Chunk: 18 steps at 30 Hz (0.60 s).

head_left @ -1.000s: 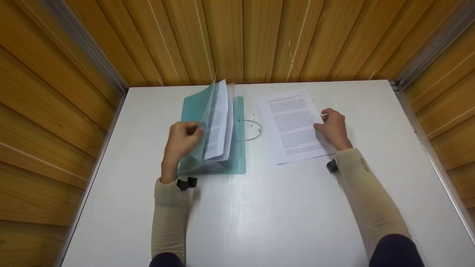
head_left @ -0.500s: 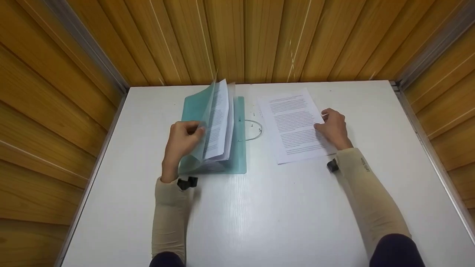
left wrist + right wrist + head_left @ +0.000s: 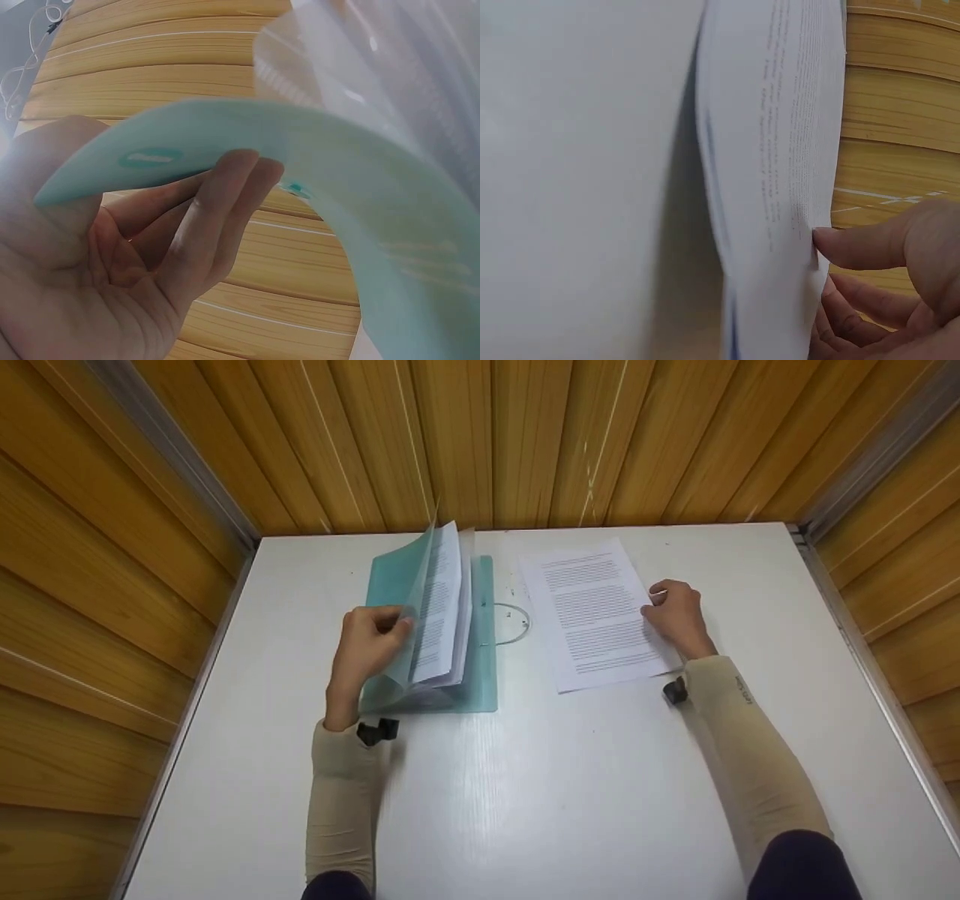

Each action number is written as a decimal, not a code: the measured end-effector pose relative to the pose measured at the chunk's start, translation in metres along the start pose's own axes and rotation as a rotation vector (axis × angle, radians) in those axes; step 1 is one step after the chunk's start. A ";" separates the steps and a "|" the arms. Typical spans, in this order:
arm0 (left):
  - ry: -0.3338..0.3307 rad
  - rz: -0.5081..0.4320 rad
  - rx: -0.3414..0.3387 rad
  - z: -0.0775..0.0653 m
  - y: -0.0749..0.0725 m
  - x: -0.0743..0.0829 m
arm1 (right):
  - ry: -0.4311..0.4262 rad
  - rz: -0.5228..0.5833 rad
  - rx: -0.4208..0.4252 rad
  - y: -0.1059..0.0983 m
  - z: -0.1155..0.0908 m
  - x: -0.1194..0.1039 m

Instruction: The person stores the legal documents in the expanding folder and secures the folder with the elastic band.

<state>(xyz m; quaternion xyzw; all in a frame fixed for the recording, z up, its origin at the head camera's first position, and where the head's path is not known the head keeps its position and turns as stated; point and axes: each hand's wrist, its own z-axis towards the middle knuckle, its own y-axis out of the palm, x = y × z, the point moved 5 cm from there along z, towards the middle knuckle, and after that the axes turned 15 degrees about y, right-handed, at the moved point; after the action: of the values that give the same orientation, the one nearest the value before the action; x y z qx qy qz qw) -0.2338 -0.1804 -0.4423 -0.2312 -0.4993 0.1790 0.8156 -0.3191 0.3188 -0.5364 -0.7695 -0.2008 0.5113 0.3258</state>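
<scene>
My left hand (image 3: 369, 641) pinches the raised, translucent teal cover of a folder (image 3: 489, 675) between thumb and fingers. The left wrist view shows this cover (image 3: 247, 127) bending in a curve over the fingers. Printed sheets and clear sleeves (image 3: 436, 615) stand half upright inside the folder. To the right lies a stack of printed paper (image 3: 600, 615). My right hand (image 3: 677, 615) pinches its right edge, and in the right wrist view the thumb presses on top of the paper (image 3: 772, 150) with the fingers underneath. The sheets there bow up off the table.
A thin curved line, perhaps a cord or ring, (image 3: 527, 622) arcs from the folder's right edge toward the paper. Both lie on a white table (image 3: 510, 795) enclosed by wood-patterned panels (image 3: 525, 442) at the back and sides.
My right hand has shifted slightly right along with the paper's edge. The left hand, the cover and the folder look unmoved.
</scene>
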 end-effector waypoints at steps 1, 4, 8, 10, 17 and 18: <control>0.001 -0.001 0.000 0.000 0.000 0.000 | 0.007 0.005 -0.002 -0.001 0.000 0.000; 0.001 -0.008 0.000 0.000 0.000 -0.001 | 0.044 0.015 -0.028 -0.002 0.000 0.001; 0.000 -0.014 0.004 -0.001 0.000 -0.001 | 0.081 0.014 -0.068 -0.006 0.001 0.003; 0.003 -0.014 0.006 -0.001 0.000 -0.001 | 0.103 0.012 -0.086 -0.007 0.001 0.004; 0.012 -0.010 0.007 -0.001 0.000 0.000 | 0.174 0.018 -0.129 -0.009 0.003 0.009; 0.010 -0.010 0.006 -0.001 0.000 -0.001 | 0.181 0.021 -0.132 -0.009 0.004 0.010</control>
<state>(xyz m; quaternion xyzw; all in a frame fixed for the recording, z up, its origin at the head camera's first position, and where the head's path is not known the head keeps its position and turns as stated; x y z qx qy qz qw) -0.2330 -0.1810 -0.4433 -0.2271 -0.4959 0.1750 0.8197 -0.3181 0.3331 -0.5376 -0.8345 -0.1957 0.4285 0.2859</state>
